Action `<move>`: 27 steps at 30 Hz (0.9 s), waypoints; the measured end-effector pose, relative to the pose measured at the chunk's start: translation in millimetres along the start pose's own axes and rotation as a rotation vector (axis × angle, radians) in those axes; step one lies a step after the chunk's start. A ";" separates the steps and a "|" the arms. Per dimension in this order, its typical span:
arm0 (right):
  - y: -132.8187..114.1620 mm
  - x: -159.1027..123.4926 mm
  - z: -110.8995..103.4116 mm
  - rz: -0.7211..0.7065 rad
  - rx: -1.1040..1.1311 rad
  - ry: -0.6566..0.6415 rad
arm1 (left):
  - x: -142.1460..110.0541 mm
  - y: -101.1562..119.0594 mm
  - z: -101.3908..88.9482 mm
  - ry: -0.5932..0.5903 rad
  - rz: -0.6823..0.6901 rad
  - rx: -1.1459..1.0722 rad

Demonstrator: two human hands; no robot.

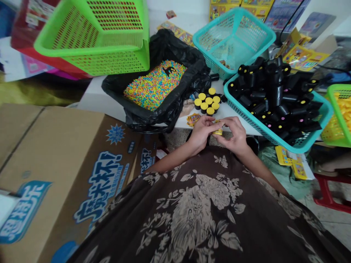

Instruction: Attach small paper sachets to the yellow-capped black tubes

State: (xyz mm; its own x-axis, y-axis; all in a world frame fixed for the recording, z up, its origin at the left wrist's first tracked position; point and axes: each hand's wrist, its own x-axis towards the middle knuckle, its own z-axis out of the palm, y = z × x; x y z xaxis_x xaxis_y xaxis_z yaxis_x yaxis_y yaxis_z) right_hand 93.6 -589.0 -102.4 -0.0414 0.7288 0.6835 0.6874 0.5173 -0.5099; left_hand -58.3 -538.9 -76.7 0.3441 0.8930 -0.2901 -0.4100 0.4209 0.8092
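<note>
My left hand (pixel 201 130) and my right hand (pixel 235 134) meet at the table's front edge, fingers curled around a small yellow piece (pixel 218 131) held between them. Just beyond the hands stands a cluster of several small black tubes with yellow caps (pixel 207 101). A small printed sticker (pixel 193 119) lies on the table beside my left hand. A black bag full of many-coloured candy beads (pixel 155 87) sits to the left of the tubes.
A teal basket (pixel 276 134) heaped with black tubes is on the right, another teal basket (pixel 236 36) behind it. A green basket (pixel 95 33) sits at the back left, a yellow-filled green one (pixel 340 113) at far right. A printed cardboard box (pixel 63 171) stands on my left.
</note>
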 end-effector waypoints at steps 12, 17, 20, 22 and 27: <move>5.4 -8.6 3.7 -0.067 -0.136 0.043 | 6.2 -0.4 -0.7 -0.087 -0.252 -0.214; 5.5 -5.9 3.5 -0.139 -0.070 0.108 | 0.5 -1.0 2.9 -0.096 -0.275 -0.215; 8.6 -6.0 1.1 -0.146 -0.101 0.110 | -1.0 -0.7 1.7 -0.131 -0.289 -0.159; 10.8 -6.8 -0.3 -0.135 -0.102 0.099 | 0.3 -1.4 -0.5 -0.147 -0.282 -0.122; 9.9 -6.8 -1.9 -0.027 -0.092 0.070 | 4.3 -5.0 -3.9 -0.157 -0.262 -0.099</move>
State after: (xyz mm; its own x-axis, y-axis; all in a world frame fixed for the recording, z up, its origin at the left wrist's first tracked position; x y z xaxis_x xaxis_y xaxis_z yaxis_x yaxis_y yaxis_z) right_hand 102.0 -589.7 -111.1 -0.0122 0.6807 0.7325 0.7504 0.4903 -0.4432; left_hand -58.1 -536.6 -84.1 0.5720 0.7200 -0.3929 -0.3679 0.6533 0.6616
